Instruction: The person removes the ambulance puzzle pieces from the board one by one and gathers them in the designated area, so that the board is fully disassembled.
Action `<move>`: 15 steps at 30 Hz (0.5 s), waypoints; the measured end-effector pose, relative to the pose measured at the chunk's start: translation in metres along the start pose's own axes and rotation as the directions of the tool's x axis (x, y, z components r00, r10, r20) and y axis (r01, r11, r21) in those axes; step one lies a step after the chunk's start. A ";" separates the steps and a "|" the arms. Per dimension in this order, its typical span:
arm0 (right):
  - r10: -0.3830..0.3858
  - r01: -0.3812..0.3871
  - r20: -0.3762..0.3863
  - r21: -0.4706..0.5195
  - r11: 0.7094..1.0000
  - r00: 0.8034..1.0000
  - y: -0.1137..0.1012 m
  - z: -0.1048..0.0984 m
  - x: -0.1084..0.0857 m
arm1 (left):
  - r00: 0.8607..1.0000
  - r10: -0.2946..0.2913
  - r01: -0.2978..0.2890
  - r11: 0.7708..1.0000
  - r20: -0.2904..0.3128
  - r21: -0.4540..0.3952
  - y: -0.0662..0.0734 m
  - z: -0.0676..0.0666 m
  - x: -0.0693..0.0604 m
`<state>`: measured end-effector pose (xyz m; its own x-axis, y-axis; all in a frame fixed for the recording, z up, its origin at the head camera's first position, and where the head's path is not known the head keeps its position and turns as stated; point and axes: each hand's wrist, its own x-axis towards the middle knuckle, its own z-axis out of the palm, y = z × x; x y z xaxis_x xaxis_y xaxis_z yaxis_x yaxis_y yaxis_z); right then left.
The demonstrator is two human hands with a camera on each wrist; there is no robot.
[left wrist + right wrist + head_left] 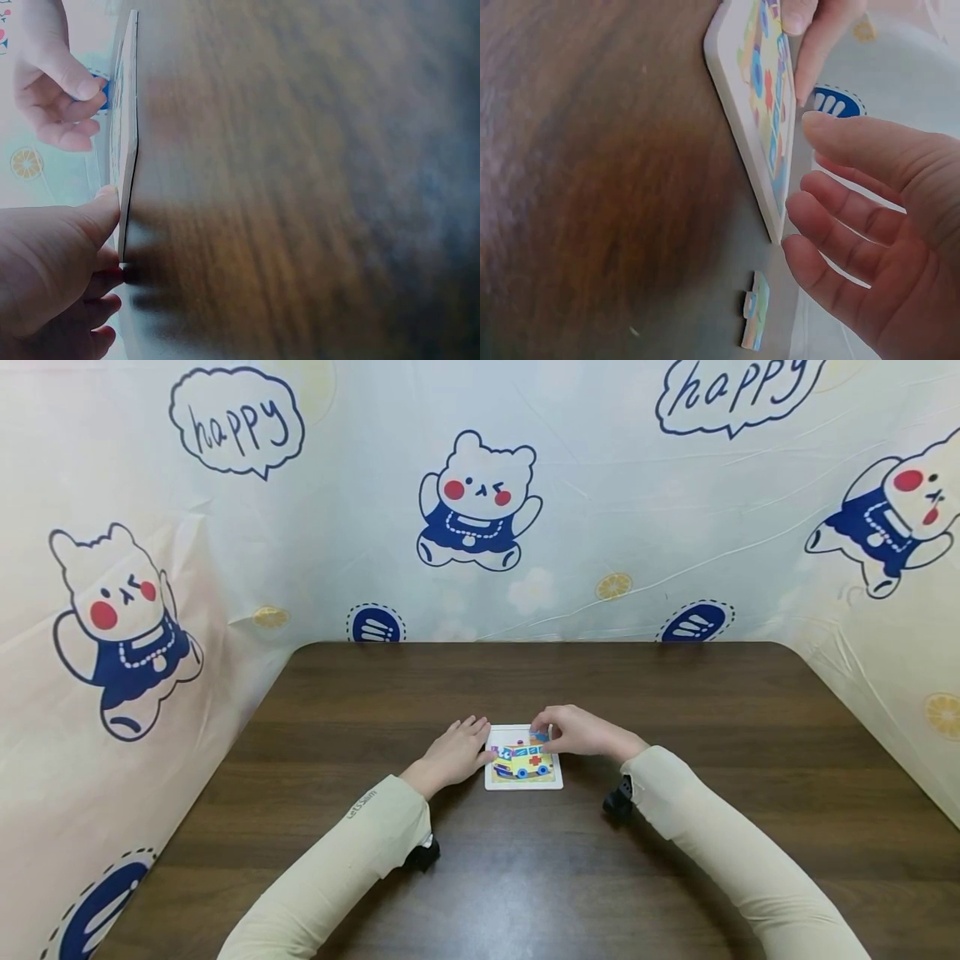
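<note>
We see a flat, square, white-framed puzzle board [525, 770] w/ a yellow ambulance pic on the dark brown wood-grain table [517, 877], btwn both hands. Our L hand [454, 752] lies at its L edge, fingers fairly straight, thumb on the rim. Our R hand [583, 732] is at the upper R corner, fingers loosely bent, thumb apart, nothing visibly pinched; can't tell if it touches. A small, flat, multicoloured puzzle piece [757, 311] lies on the table nr the R hand.

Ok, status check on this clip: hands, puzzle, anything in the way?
Left hand: touching left edge of puzzle. Right hand: at its far right corner, nothing visibly gripped. Puzzle on table; loose piece nearby, nothing visibly blocking.
</note>
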<state>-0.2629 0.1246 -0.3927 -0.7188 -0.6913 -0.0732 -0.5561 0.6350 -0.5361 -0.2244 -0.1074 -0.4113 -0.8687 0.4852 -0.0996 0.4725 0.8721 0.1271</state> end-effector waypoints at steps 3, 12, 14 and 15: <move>0.003 -0.002 0.019 -0.013 1.000 1.000 0.000 0.002 0.002 | 1.000 0.001 -0.001 1.000 -0.001 0.003 0.000 0.000 0.000; 0.020 -0.019 0.047 -0.034 0.999 0.999 -0.001 0.008 0.005 | 1.000 0.013 -0.013 1.000 -0.014 -0.007 0.000 -0.001 0.000; 0.019 -0.017 0.046 -0.039 0.999 0.999 -0.001 0.008 0.006 | 1.000 0.012 -0.012 1.000 -0.012 0.000 0.000 -0.001 0.000; 0.019 -0.017 0.046 -0.042 0.999 0.999 -0.001 0.008 0.006 | 1.000 0.012 -0.012 1.000 -0.012 0.001 0.000 -0.001 0.000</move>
<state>-0.2636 0.1172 -0.3995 -0.7097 -0.6939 -0.1219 -0.5604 0.6608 -0.4994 -0.2242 -0.1078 -0.4106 -0.8646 0.4950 -0.0865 0.4831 0.8662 0.1277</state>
